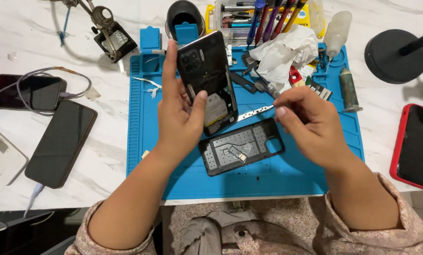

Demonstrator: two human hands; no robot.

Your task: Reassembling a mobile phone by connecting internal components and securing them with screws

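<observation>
Left hand (179,118) holds an opened black smartphone with its back cover removed (207,80), raised and tilted above the blue silicone repair mat (164,165); the fingers run up the phone's left edge and the thumb presses on its exposed interior, so the grip is closed around the body. Right hand (307,120) has thumb and fingertips pressed together, pinching the end of a thin flat silver metal pry tool (255,113), whose far tip lies at the phone's lower right edge; whether it touches cannot be told. On the mat, just below the phone and between both hands, lies the detached black plastic back cover (242,147), inner side up, with small metal parts resting in it. Behind the right hand sits a crumpled white tissue (287,52) near a clear organiser of coloured-handled screwdrivers (263,19). To the left, off the mat, a dark phone on a white cable (60,141) lies on the white marble table (107,160); a red-cased phone (417,146) lies at far right.
</observation>
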